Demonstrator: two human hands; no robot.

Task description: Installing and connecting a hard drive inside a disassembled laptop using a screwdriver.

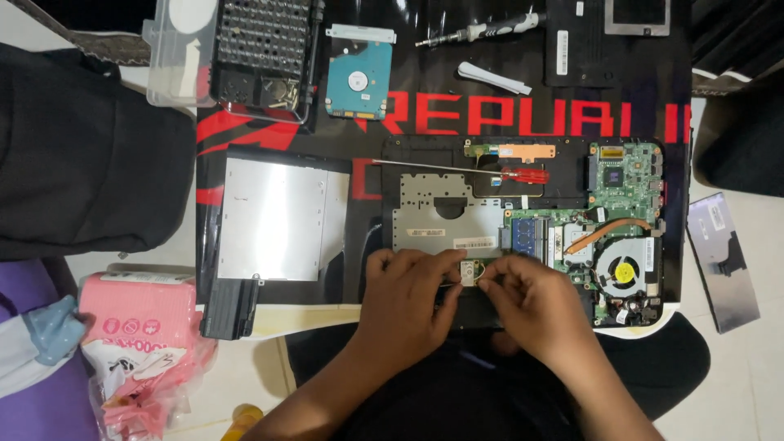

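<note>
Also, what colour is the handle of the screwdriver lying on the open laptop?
Red, on the screwdriver; the head view shows it best.

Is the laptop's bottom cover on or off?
Off. The laptop lies with its green circuit board, copper heat pipe and fan exposed.

A: Any packages? Where?
B: One. Pink plastic packet (pixel 143 327), near left, crumpled, soft, with small round red-and-white symbols on its face.

A: Labels?
B: White rectangular sticker (pixel 474 243) on the grey metal plate (pixel 445 216) of the opened laptop, just far of the hands. Round white label (pixel 358 80) on the teal hard drive (pixel 359 77), far centre. Narrow white sticker (pixel 563 51) on the black cover panel (pixel 581 45), far right.

A: Screens, signs?
B: None seen.
</note>
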